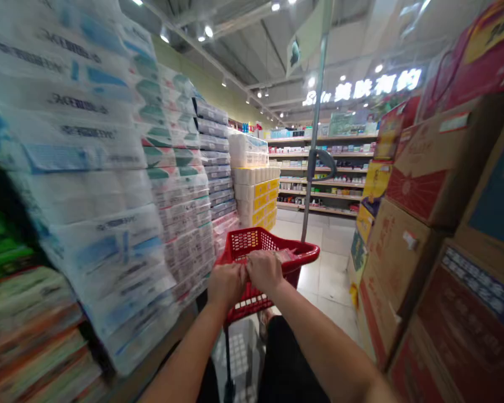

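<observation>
Packs [105, 112] rise in a great wall over the left of the frame, the nearest running out past the top edge, and I can't read most of their blurred print. Boxes [428, 162] climb the right side, cut off by the frame, their nearest faces smeared too. Shelves [340, 196] stand at the back, right of centre, their goods too small to make out, with a pole [317, 120] crossing in front.

The cart [306, 253] sits just below the middle of the frame: glossy red, pierced with small holes, its rim rounded and jutting to the right. Forearms and hands cover much of its near side. The left hand [227, 284] and right hand [265, 270] sit side by side there, fingers clamped on the cart's near edge, so the basket opens out just beyond them. Their fingertips are hidden. A pinkish bundle [286, 255] lies inside, beside the right hand and partly behind it; what it is, I can't tell.
</observation>
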Motion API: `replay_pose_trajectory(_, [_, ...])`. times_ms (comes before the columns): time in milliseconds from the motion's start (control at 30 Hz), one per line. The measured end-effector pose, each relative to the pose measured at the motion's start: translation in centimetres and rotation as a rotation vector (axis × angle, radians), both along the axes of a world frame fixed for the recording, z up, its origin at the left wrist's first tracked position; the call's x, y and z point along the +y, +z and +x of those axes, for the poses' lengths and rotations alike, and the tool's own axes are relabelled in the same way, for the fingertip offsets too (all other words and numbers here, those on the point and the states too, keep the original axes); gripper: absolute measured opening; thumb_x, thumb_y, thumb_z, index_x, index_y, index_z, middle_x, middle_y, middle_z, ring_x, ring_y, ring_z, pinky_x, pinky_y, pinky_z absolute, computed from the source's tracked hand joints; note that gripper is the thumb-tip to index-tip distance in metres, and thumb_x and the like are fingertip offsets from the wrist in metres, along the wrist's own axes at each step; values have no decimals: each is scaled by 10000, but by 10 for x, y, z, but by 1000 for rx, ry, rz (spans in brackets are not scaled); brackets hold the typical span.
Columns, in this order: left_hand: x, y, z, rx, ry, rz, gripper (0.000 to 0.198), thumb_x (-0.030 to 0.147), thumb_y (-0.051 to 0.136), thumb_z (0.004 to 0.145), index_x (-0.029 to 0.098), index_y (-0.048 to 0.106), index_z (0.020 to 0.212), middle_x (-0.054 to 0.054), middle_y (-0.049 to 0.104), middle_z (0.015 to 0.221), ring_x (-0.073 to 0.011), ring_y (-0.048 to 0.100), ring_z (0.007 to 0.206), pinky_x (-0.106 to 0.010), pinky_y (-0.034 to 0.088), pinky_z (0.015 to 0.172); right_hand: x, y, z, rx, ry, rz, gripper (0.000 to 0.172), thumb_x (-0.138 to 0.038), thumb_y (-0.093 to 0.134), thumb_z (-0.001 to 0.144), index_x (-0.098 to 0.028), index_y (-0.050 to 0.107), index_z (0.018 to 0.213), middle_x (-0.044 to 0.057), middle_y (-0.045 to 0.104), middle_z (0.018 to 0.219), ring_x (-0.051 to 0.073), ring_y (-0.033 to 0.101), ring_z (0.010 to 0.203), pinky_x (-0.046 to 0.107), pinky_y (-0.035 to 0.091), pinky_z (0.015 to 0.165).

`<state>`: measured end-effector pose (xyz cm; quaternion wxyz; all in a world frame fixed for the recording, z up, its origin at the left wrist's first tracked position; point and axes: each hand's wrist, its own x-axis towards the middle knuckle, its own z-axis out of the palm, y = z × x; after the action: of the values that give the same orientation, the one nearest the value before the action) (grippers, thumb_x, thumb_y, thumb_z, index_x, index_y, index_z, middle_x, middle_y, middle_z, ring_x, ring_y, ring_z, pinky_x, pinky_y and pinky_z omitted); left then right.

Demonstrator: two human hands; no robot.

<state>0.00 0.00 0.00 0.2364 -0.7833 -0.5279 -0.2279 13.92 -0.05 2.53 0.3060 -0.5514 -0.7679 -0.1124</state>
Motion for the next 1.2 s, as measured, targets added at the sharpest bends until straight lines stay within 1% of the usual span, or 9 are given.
replay_pose_trajectory(133, [-7,-2,2,-26,-18,19,449,319,305,956,191,675,737,-69,706,746,-233,647,705,-355,383,674,-4,-3,1,-55,3,-22,204,-261,508,873,-166,684,836,90,714,894,219,642,910,335,436,863])
replay_pose_trajectory(367, [-6,0,6,-46,-27,44,454,336,304,964,188,676,750,-67,704,738,-228,641,695,-349,381,679,24,24,2,-88,-36,-375,211,-293,528,844,-199,718,841,71,730,849,221,677,804,299,473,672])
replay_pose_trajectory(467, [-4,0,7,-45,-24,56,456,327,302,964,188,675,743,-68,701,727,-229,640,693,-346,382,679,21,18,2,-26,-52,-248,203,-294,525,852,-200,703,830,61,724,854,221,664,831,323,466,741])
replay_pose_trajectory(667, [-3,1,6,-40,-18,50,447,309,308,955,180,672,728,-82,704,740,-230,639,692,-353,381,687,-8,-23,4,88,-14,171,262,-281,411,952,-201,661,967,73,687,1048,194,583,1026,347,346,968])
replay_pose_trajectory(767, [-4,1,5,-27,-27,38,455,323,305,958,182,670,726,-78,703,742,-225,636,690,-355,374,683,-10,-21,8,37,-8,138,273,-307,407,955,-204,659,943,66,689,1032,198,585,1014,346,352,953])
replay_pose_trajectory(900, [-6,0,6,-21,-35,33,457,342,307,962,182,670,736,-70,703,749,-219,634,701,-358,373,695,9,11,20,-121,-59,-168,326,-325,398,955,-189,679,862,67,708,940,191,631,893,313,424,816])
replay_pose_trajectory(1000, [-6,-1,7,-24,-31,29,461,332,302,963,180,671,732,-69,703,748,-217,636,712,-358,375,705,24,29,29,-157,-60,-256,278,-315,454,929,-189,694,862,67,716,942,182,650,835,270,435,692])
replay_pose_trajectory(1100, [-6,-1,8,-34,-28,36,466,318,294,963,177,672,730,-73,706,751,-214,636,712,-353,376,702,24,27,29,-120,-111,-245,338,-336,404,951,-195,697,856,68,720,887,189,658,787,281,441,686])
replay_pose_trajectory(1200, [-6,0,7,-43,-18,42,469,317,296,958,176,668,710,-75,703,737,-214,635,701,-350,380,697,7,8,23,-18,-148,-92,365,-332,372,968,-203,691,845,66,716,895,192,651,844,323,438,819])
